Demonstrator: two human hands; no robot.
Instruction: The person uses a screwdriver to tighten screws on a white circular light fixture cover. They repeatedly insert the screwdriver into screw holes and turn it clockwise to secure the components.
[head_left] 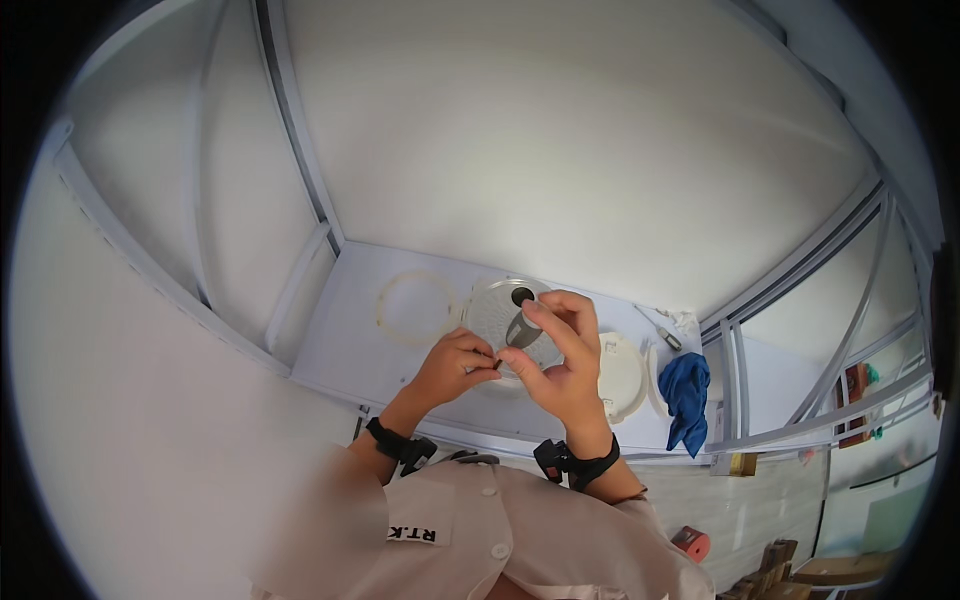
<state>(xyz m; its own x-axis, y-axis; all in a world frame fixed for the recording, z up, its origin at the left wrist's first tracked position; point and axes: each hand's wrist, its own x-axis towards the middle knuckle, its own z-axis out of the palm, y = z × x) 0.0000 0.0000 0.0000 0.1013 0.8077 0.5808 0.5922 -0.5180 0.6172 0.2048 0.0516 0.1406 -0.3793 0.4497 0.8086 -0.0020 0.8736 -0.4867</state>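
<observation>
Between the thumb and fingers of my right hand is a small grey cylinder, held tilted. My left hand is closed in a pinch on a small dark piece, too small to name, just below the cylinder's lower end. Both hands are over a round, silver-rimmed translucent disc on the bench. A black round spot shows near the cylinder's upper end; whether it belongs to the disc or the cylinder I cannot tell. My hands hide the disc's near part.
A thin cream ring lies on the white bench to the left. At right are a round cream-white cover, a screwdriver and a crumpled blue cloth. Metal frame posts and a white wall panel enclose the bench.
</observation>
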